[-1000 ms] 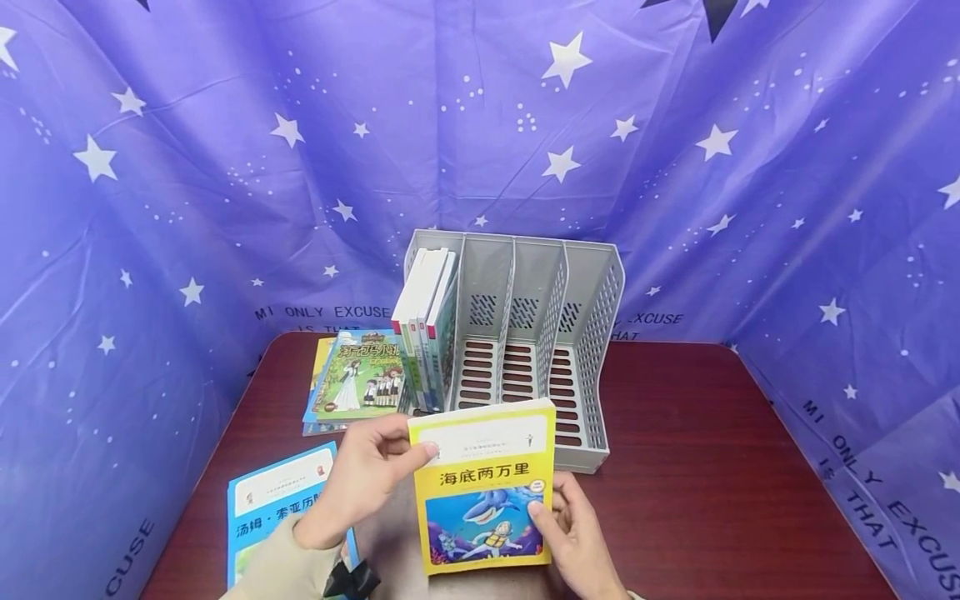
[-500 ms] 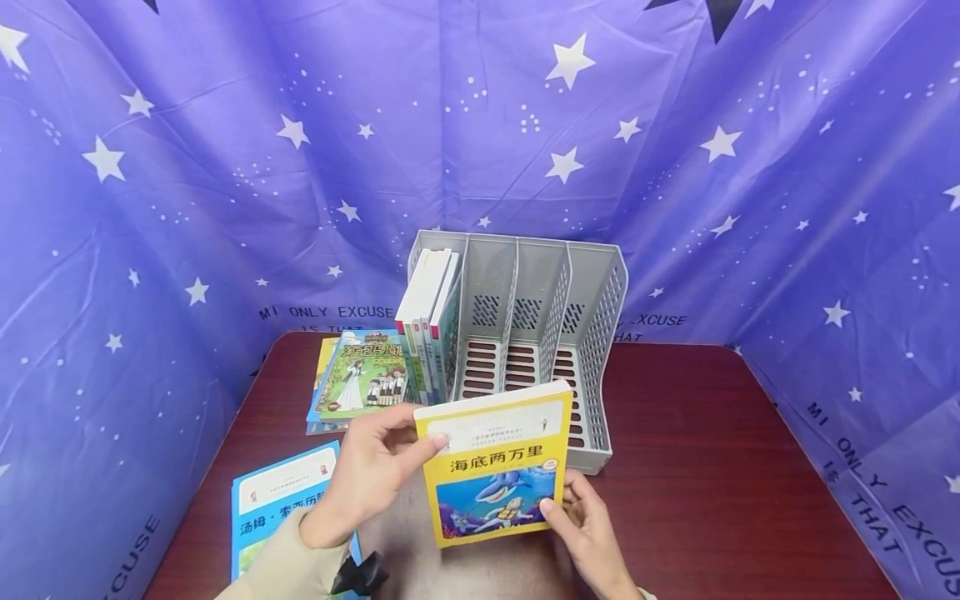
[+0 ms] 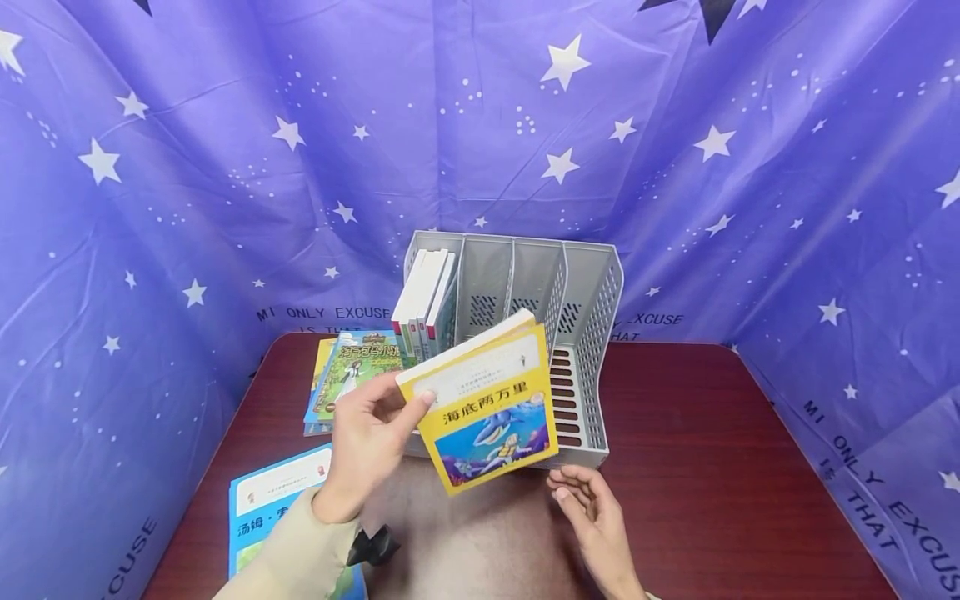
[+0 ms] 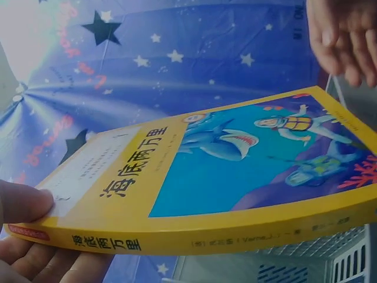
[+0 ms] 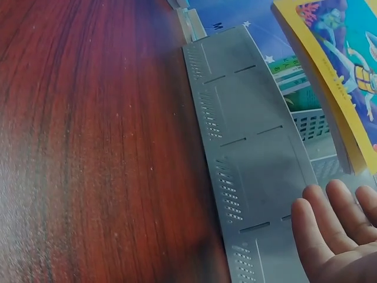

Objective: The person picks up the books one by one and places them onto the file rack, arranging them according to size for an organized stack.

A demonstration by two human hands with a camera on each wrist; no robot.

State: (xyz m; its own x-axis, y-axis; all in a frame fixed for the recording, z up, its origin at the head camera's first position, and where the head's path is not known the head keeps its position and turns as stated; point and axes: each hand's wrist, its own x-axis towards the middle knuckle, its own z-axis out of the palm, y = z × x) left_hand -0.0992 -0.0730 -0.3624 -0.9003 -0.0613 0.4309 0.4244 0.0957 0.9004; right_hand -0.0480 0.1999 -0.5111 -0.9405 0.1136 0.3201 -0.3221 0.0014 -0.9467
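- Pinching the yellow book (image 3: 487, 417) by a top corner, the left hand (image 3: 367, 443) holds it raised to that hand's right.
- The right hand (image 3: 596, 517), fingers loosely bent, is just apart from the book.
- Beyond both hands: gray rack (image 3: 537, 271).

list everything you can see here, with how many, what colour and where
yellow book: one, yellow with blue picture, held before the rack
rack: one, grey, four compartments, towards the table's back
upright books: several, mostly white page edges showing, leftmost compartment
flat stack: one, green cover on top, left of the rack
blue book: at least one, blue, front left
table: one, red-brown, beneath
curtain: purple-blue, pale stars, behind and both sides
left sleeve: one, beige, front left
left hand: one, bare, gripping the yellow book's upper left
right hand: one, bare, apart from it, lower right
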